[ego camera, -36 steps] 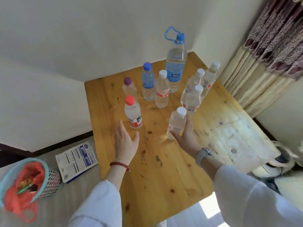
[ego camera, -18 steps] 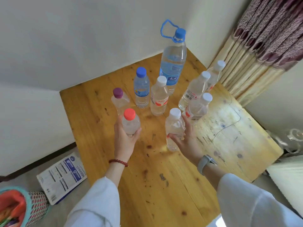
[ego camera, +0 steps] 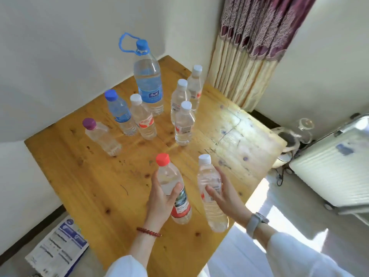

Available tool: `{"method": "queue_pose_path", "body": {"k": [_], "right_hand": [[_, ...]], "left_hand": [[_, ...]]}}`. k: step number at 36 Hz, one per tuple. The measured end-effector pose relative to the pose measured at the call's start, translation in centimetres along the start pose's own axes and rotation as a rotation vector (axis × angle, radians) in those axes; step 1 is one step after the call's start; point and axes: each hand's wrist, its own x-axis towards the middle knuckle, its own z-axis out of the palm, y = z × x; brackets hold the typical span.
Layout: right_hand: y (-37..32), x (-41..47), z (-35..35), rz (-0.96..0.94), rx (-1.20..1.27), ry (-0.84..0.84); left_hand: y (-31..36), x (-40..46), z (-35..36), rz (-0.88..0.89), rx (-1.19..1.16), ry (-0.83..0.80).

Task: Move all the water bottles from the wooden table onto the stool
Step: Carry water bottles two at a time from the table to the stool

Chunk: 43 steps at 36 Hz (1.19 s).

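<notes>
The left hand (ego camera: 159,202) wraps around a clear plastic water bottle with a red cap (ego camera: 173,188), thumb across its front and fingers behind; the right hand (ego camera: 225,194) clasps a clear plastic water bottle with a white cap (ego camera: 210,188) the same way; both bottles are lifted clear of the yellow wooden tabletop (ego camera: 99,186). Seven bottles stand farther back on the tabletop: a tall one with a blue cap and loop handle (ego camera: 147,76), a small blue-capped one (ego camera: 119,111), a purple-capped one (ego camera: 100,134), and four white-capped ones, the nearest (ego camera: 184,122) just before the others.
</notes>
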Motion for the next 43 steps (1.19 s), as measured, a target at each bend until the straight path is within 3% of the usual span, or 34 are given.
{"method": "queue_pose_path", "body": {"k": [12, 21, 31, 43], "right_hand": [[10.3, -19.0, -16.8, 0.086, -0.162, 0.493], [21.6, -40.4, -27.6, 0.36, -0.122, 0.802], [31.1, -61.9, -32.9, 0.691, 0.037, 1.293], [42.3, -81.3, -42.4, 0.977, 0.211, 1.619]], "left_hand": [[11.6, -9.1, 20.0, 0.212, 0.182, -0.476], [19.7, -25.3, 39.2, 0.52, 0.328, -0.87], [25.3, -42.4, 57.8, 0.671, 0.331, -1.297], [32.4, -62.9, 81.2, 0.945, 0.34, -1.572]]}}
